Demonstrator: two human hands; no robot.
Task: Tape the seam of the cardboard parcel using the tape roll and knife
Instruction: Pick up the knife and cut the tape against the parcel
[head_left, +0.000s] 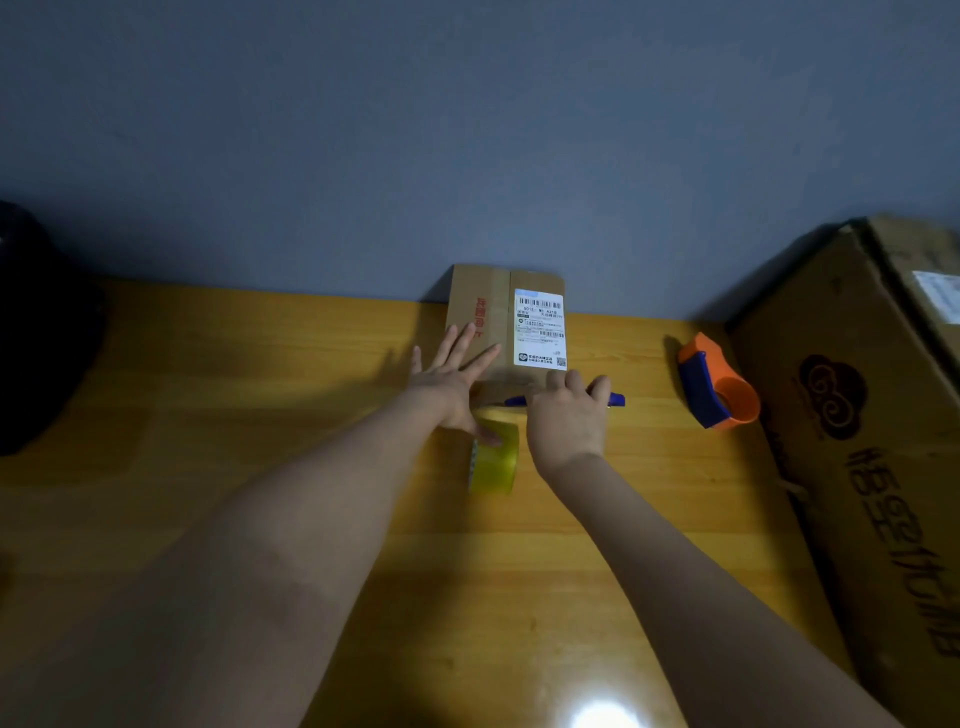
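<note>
A small cardboard parcel (488, 317) with a white shipping label and red print lies on the wooden table against the wall. My left hand (451, 382) rests flat with spread fingers on the parcel's near left part. My right hand (569, 421) is closed around a blue knife (616, 399), held crosswise at the parcel's near edge. A yellowish clear tape roll (493, 457) stands on edge just in front of the parcel, between my two wrists, with a strip running up towards the parcel.
An orange and blue tape dispenser (717, 387) sits on the wooden table (260, 374) to the right. A large cardboard box (852, 415) fills the right side. A dark object (36, 332) stands at the far left. The grey wall is directly behind the parcel.
</note>
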